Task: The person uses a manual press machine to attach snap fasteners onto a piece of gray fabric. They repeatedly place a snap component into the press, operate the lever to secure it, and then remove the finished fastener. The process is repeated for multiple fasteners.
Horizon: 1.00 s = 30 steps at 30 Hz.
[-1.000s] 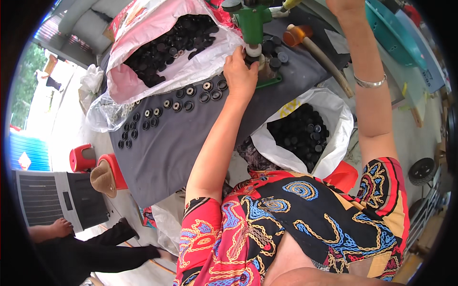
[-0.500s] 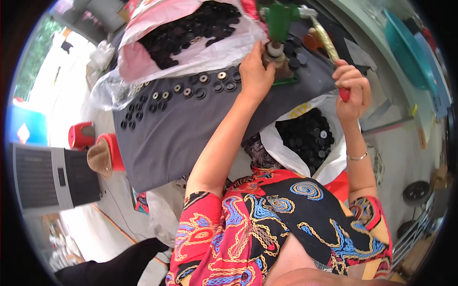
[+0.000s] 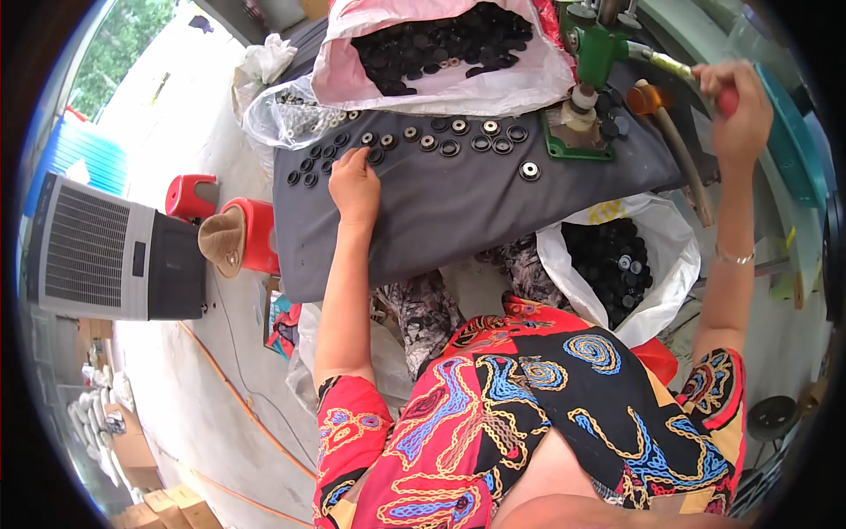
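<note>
Low on the cloth-covered table, my left hand (image 3: 354,189) has its fingers curled at the row of small round black caps, gripping a black cap (image 3: 375,157) at the fingertips. My right hand (image 3: 738,115) is closed round the red-knobbed end of the lever (image 3: 665,63) of a green hand press (image 3: 599,53), out to the right of it. Under the press's ram, the base (image 3: 577,141) holds no hand. One black cap with a metal centre (image 3: 529,171) lies by itself just left of and below the base. Several more caps (image 3: 480,142), some with metal centres, line the cloth.
An open white sack of black discs (image 3: 330,79) lies behind the row, beside a clear bag of metal rings (image 3: 282,123). Another sack of black pieces (image 3: 683,238) is near my lap. A hammer with an amber head (image 3: 648,97) lies right of the press. Red stools (image 3: 256,234) stand left.
My left hand has left the press and moved left to the row of caps. The lever's end has swung outward with my right hand. A cap now lies alone near the base.
</note>
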{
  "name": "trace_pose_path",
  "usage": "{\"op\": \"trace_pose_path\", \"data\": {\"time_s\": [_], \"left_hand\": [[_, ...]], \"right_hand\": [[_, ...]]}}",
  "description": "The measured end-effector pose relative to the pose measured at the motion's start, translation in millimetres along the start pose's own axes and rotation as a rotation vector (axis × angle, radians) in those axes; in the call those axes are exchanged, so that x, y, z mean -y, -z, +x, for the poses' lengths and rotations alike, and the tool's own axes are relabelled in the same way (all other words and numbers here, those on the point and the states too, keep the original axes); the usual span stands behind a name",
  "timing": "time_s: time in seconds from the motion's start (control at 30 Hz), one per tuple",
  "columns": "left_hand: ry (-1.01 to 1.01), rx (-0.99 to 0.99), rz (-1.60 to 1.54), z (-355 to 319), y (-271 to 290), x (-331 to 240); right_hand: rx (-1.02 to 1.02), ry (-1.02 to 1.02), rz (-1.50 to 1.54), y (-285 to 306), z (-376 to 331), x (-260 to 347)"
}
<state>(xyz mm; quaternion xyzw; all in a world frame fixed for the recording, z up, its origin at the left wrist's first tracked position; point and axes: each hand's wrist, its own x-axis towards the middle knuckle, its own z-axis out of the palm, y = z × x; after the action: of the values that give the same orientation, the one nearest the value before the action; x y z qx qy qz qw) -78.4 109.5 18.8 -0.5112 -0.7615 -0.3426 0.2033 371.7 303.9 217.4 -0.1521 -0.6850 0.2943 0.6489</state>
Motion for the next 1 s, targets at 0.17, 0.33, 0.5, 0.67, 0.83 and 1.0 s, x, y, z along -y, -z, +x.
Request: {"op": "trace_pose_path", "data": {"time_s": [0.17, 0.33, 0.5, 0.67, 0.83, 1.0], "left_hand": [[-0.193, 0.224, 0.173, 7, -11, 0], [-0.111, 0.381, 0.166, 6, 10, -18], [-0.167, 0.563, 0.210, 25, 11, -12], [-0.091, 0.371, -0.341, 22, 3, -69], [0.250, 0.446, -1.032, -9, -30, -147], [-0.036, 0.311, -0.824, -11, -48, -185]], "right_hand": [[-0.120, -0.104, -0.047, -7, 47, 7], [-0.163, -0.085, 0.025, -9, 58, -8], [-0.124, -0.028, 0.021, -11, 65, -13], [-0.048, -0.073, 0.315, 32, 87, -62], [-0.119, -0.035, 0.051, -16, 65, -8], [-0.116, -0.052, 0.027, -14, 66, -7]]}}
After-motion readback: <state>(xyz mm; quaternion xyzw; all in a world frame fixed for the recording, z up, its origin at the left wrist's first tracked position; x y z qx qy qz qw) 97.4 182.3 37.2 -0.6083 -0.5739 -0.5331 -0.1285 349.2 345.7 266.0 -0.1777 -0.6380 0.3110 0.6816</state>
